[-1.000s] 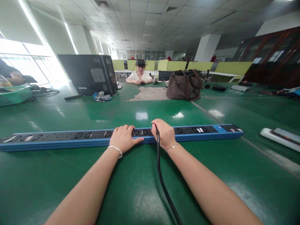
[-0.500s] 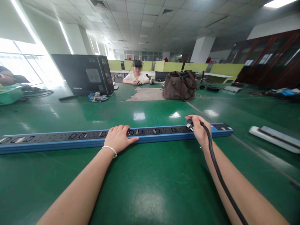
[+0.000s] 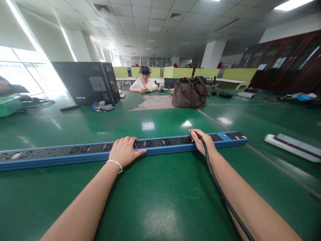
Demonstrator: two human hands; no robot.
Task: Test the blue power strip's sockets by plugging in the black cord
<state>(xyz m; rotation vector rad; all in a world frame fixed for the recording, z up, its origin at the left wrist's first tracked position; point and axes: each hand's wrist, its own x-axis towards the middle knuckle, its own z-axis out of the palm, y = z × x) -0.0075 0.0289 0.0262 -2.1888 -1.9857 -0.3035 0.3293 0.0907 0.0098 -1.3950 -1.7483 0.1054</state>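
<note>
A long blue power strip [image 3: 163, 149] with a row of black sockets lies crosswise on the green table. Over its middle rests my left hand [image 3: 123, 150], fingers across the top and thumb along the near side, gripping it. Near the strip's right end, my right hand [image 3: 204, 142] is closed around a black plug [image 3: 192, 138], down at the sockets. Fingers hide most of the plug, so I cannot tell how far it sits in a socket. A thick black cable [image 3: 215, 177] runs from it along my right forearm.
A black computer case [image 3: 90, 83] stands at the back left, with gloves [image 3: 102, 106] before it. Behind the strip sits a brown bag [image 3: 189, 93]. A white bar-shaped object [image 3: 288, 147] lies to the right. Across the table sits a person [image 3: 144, 83].
My right hand has moved left and down with the plug, from just above the strip to its sockets. The left hand keeps its place on the strip; the view has shifted slightly.
</note>
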